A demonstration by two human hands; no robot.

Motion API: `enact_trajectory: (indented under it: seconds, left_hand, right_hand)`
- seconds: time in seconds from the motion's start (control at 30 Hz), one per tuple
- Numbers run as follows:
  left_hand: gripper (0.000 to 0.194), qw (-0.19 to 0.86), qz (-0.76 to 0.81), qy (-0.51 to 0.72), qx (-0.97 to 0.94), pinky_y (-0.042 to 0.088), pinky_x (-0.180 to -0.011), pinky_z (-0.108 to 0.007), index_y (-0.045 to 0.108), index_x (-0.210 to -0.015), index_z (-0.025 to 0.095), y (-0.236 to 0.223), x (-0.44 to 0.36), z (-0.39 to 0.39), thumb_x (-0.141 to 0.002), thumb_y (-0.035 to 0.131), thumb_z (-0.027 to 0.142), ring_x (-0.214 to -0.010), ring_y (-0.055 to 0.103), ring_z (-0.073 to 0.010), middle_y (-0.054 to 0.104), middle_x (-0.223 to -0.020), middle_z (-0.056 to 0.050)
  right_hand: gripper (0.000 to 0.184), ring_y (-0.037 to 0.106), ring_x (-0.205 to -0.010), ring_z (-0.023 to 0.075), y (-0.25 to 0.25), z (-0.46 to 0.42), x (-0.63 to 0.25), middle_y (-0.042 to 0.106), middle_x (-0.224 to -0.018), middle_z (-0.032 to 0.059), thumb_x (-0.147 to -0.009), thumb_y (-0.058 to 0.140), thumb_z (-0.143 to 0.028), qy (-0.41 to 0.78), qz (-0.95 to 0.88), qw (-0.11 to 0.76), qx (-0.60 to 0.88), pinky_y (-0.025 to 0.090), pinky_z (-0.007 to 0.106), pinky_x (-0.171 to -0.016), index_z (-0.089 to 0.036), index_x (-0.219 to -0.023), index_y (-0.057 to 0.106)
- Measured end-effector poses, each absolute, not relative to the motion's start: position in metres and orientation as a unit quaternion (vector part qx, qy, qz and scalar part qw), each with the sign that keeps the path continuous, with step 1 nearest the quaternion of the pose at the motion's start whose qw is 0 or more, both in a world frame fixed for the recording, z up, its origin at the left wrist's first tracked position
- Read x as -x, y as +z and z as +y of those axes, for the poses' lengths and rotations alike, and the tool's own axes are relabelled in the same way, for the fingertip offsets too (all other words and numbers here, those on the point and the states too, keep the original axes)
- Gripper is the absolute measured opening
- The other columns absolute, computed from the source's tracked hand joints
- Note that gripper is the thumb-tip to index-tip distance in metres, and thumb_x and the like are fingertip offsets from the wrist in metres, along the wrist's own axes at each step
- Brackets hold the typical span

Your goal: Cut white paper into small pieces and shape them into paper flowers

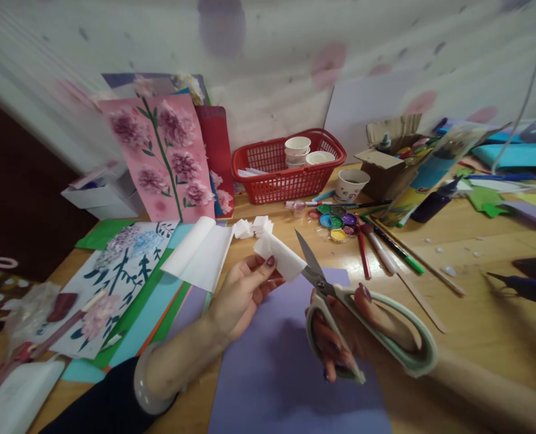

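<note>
Nearest: purple sheet (pixel 258 398), flat, matte, under both hands. Right hand (pixel 356 331) grasps the scissors (pixel 322 286) by the handles, fingers through the loops; pale thick plastic grips, slim metal blades, parted. Left hand (pixel 245 292) pinches the folded white paper (pixel 280 256) between thumb and fingers, above the far end of the purple sheet.

Key relation — the folded white paper sits left of the scissors' pivot, its long axis running from upper left down to lower right, so its free right end points into the gap between the blades. Upper blade stands clear of it; lower one looks partly covered by that end, contact can't be told. Left hand is nearer the paper, being on it; right hand is off to the right, behind the handles.

Paper looks thin, soft, slightly creased, layered. Just beyond, small white paper stacks (pixel 263 225), squarish, loose-edged; to their left a larger white sheet (pixel 199 253), curled over at the top. Bare wood tabletop (pixel 480 325) at right, glossy. Farther: paint pots (pixel 336 223), round, clustered; paper cup (pixel 351 188); red basket (pixel 277 188), plastic lattice, more cups inside. Pink card (pixel 161 158) with ruffled flowers stands upright at back left.
</note>
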State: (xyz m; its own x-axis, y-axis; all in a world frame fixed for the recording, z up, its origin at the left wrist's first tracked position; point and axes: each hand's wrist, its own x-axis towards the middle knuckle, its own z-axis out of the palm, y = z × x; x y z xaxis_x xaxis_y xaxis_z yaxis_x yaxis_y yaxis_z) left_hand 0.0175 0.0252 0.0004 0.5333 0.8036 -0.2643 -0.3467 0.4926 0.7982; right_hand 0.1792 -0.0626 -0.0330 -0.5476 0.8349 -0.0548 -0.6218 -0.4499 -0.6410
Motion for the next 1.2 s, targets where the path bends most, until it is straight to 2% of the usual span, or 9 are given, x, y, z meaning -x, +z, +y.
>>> enact_trajectory:
  seconds: [0.13, 0.23, 0.33, 0.47, 0.63, 0.73, 0.87, 1.03, 1.2]
  left_hand:
    - [0.012, 0.795, 0.322, 0.348, -0.378, 0.046, -0.077, -0.026, 0.067, -0.084, 0.013, -0.001, -0.016, 0.029, -0.076, 0.067, 0.022, -0.077, 0.061, -0.0125, 0.067, -0.082, -0.004]
    - [0.015, 0.793, 0.32, 0.338, -0.394, 0.045, -0.076, -0.026, 0.066, -0.087, 0.014, -0.003, -0.015, 0.033, -0.076, 0.067, 0.024, -0.075, 0.061, -0.0121, 0.068, -0.083, -0.004]
    - [0.016, 0.792, 0.318, 0.33, -0.404, 0.044, -0.075, -0.025, 0.066, -0.088, 0.014, -0.005, -0.013, 0.036, -0.076, 0.068, 0.024, -0.074, 0.061, -0.0118, 0.068, -0.083, -0.004]
    - [0.017, 0.795, 0.316, 0.317, -0.409, 0.045, -0.076, -0.025, 0.066, -0.091, 0.014, -0.007, -0.011, 0.038, -0.077, 0.066, 0.024, -0.077, 0.06, -0.012, 0.067, -0.086, -0.005]
    - [0.015, 0.802, 0.322, 0.309, -0.397, 0.045, -0.077, -0.026, 0.065, -0.089, 0.015, -0.007, -0.012, 0.035, -0.077, 0.066, 0.024, -0.078, 0.06, -0.0123, 0.067, -0.086, -0.004]
    - [0.015, 0.811, 0.315, 0.295, -0.395, 0.045, -0.078, -0.027, 0.065, -0.09, 0.015, -0.006, -0.014, 0.031, -0.077, 0.067, 0.023, -0.08, 0.061, -0.0128, 0.067, -0.087, -0.004]
    - [0.017, 0.822, 0.302, 0.276, -0.395, 0.045, -0.079, -0.027, 0.065, -0.093, 0.016, -0.007, -0.015, 0.027, -0.077, 0.066, 0.023, -0.083, 0.061, -0.0129, 0.067, -0.09, -0.004]
    - [0.013, 0.837, 0.298, 0.28, -0.364, 0.046, -0.08, -0.028, 0.067, -0.086, 0.014, -0.01, -0.015, 0.024, -0.075, 0.068, 0.02, -0.083, 0.061, -0.0134, 0.066, -0.087, -0.003]
    - [0.014, 0.829, 0.311, 0.307, -0.348, 0.046, -0.08, -0.026, 0.068, -0.085, 0.013, -0.012, -0.016, 0.025, -0.072, 0.07, 0.019, -0.08, 0.06, -0.0121, 0.066, -0.086, -0.004]
  right_hand:
    - [0.06, 0.058, -0.041, 0.0099, -0.048, -0.062, -0.182, 0.059, -0.051, -0.0006, -0.071, 0.049, -0.072, 0.851, -0.28, 0.407, 0.18, 0.054, 0.026, -0.051, -0.012, -0.064, 0.053]
    - [0.068, 0.056, -0.036, 0.0112, -0.064, -0.06, -0.183, 0.052, -0.039, -0.0005, -0.068, 0.046, -0.077, 0.865, -0.269, 0.394, 0.152, 0.055, 0.025, -0.046, -0.012, -0.053, 0.05]
    - [0.073, 0.055, -0.035, 0.011, -0.069, -0.058, -0.185, 0.049, -0.036, 0.0002, -0.071, 0.036, -0.079, 0.883, -0.26, 0.358, 0.157, 0.056, 0.026, -0.046, -0.012, -0.049, 0.05]
    - [0.066, 0.054, -0.037, 0.0081, -0.055, -0.058, -0.187, 0.053, -0.044, 0.0003, -0.072, 0.047, -0.074, 0.858, -0.275, 0.394, 0.183, 0.056, 0.023, -0.05, -0.009, -0.059, 0.055]
    - [0.06, 0.057, -0.045, 0.0083, -0.037, -0.059, -0.184, 0.056, -0.057, 0.002, -0.075, 0.048, -0.069, 0.843, -0.282, 0.427, 0.162, 0.057, 0.03, -0.067, -0.009, -0.069, 0.055]
    - [0.055, 0.059, -0.05, 0.009, -0.033, -0.06, -0.183, 0.059, -0.065, 0.0029, -0.077, 0.053, -0.064, 0.84, -0.271, 0.444, 0.151, 0.057, 0.032, -0.069, -0.009, -0.075, 0.057]
    - [0.052, 0.06, -0.052, 0.0109, -0.033, -0.061, -0.184, 0.062, -0.065, 0.0022, -0.075, 0.054, -0.065, 0.849, -0.267, 0.432, 0.147, 0.056, 0.036, -0.072, -0.013, -0.079, 0.054]
    - [0.056, 0.058, -0.045, 0.0093, -0.037, -0.061, -0.183, 0.06, -0.059, 0.0005, -0.073, 0.052, -0.069, 0.846, -0.263, 0.429, 0.174, 0.057, 0.032, -0.064, -0.013, -0.076, 0.053]
    - [0.053, 0.053, -0.036, 0.0076, -0.054, -0.057, -0.181, 0.059, -0.052, -0.0012, -0.072, 0.056, -0.066, 0.861, -0.256, 0.418, 0.134, 0.057, 0.029, -0.053, -0.013, -0.067, 0.053]
